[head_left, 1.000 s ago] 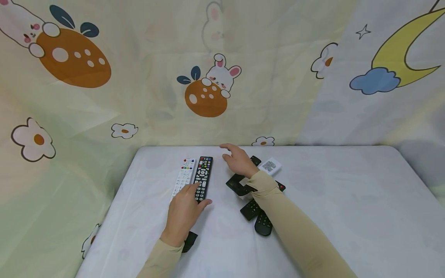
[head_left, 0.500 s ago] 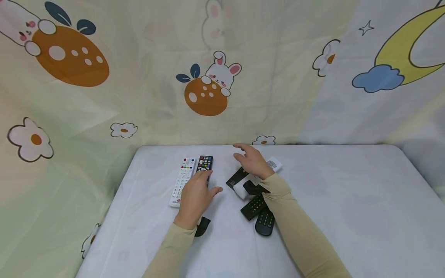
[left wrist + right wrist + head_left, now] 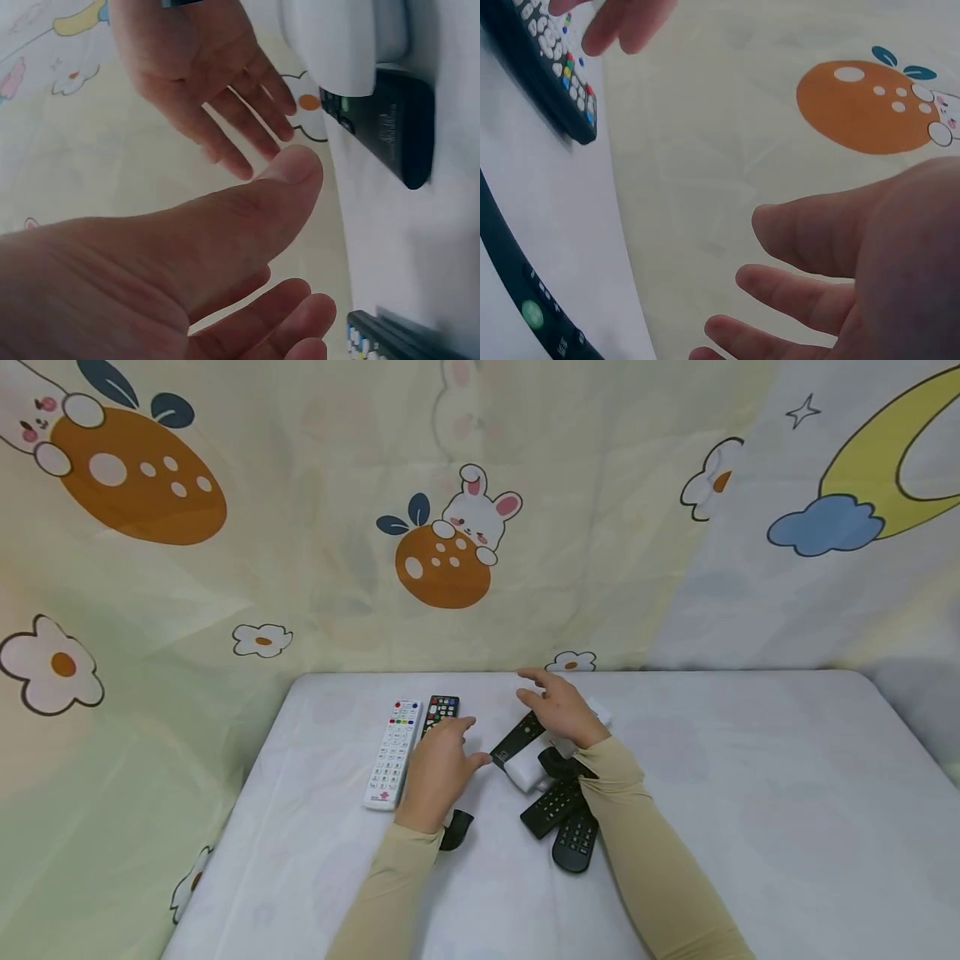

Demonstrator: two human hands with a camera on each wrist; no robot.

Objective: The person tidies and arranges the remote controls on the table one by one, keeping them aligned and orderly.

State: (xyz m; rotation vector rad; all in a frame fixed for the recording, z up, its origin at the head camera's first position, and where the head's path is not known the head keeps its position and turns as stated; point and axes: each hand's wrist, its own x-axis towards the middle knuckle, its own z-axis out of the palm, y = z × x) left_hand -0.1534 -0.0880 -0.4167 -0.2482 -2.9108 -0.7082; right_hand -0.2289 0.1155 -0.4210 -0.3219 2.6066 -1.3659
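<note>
Side by side at the table's left lie a white remote control (image 3: 392, 756) and a black remote control (image 3: 442, 707) with coloured buttons. My left hand (image 3: 437, 772) hovers over the black one's lower part, covering it, with thumb and fingers spread and nothing held. To the right is a loose pile of remotes: a slim black remote (image 3: 517, 739), a white one (image 3: 525, 768) largely covered, a black remote (image 3: 551, 810), and a rounded black remote (image 3: 576, 842). Above the pile's far end is my right hand (image 3: 564, 708), fingers extended and holding nothing. Its wrist hides part of the pile.
A white cloth covers the table (image 3: 750, 793). Behind it hangs a printed curtain (image 3: 600, 543) with rabbits, flowers and a moon. Black straps (image 3: 457, 829) show at both wrists.
Both hands have moved to the right: the left one from the white and black pair toward the pile, the right one farther over the pile. The remotes lie where they were.
</note>
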